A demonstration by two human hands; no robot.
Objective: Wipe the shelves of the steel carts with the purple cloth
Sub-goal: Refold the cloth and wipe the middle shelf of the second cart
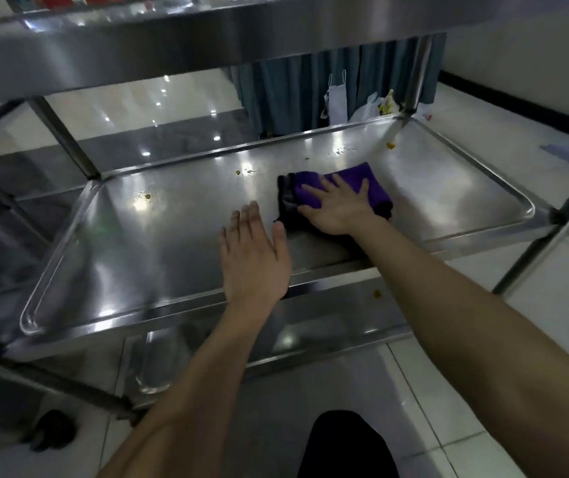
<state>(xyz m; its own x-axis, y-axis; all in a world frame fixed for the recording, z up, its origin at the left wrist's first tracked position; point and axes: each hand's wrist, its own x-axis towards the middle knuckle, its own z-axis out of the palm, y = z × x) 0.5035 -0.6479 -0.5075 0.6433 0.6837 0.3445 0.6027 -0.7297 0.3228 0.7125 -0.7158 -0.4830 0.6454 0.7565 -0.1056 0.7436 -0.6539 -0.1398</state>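
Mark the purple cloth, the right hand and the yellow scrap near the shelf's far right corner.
purple cloth (377, 191): head view, purple area beside the little finger.
right hand (336, 210): head view, back of the hand.
yellow scrap (390, 145): head view, its middle.

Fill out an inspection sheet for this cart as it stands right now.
Surface: middle shelf of the steel cart, shiny, with food specks scattered over its far half.
Job's things: purple cloth, folded, lying on the middle shelf right of centre.
Clutter: white plastic bags on the floor behind the cart.
Hands: right hand pressing flat on the purple cloth; left hand flat near the shelf's front edge, holding nothing.
Cables: nothing seen.
Surroundings: top shelf overhead, lower shelf below, teal curtain, white tiled floor.
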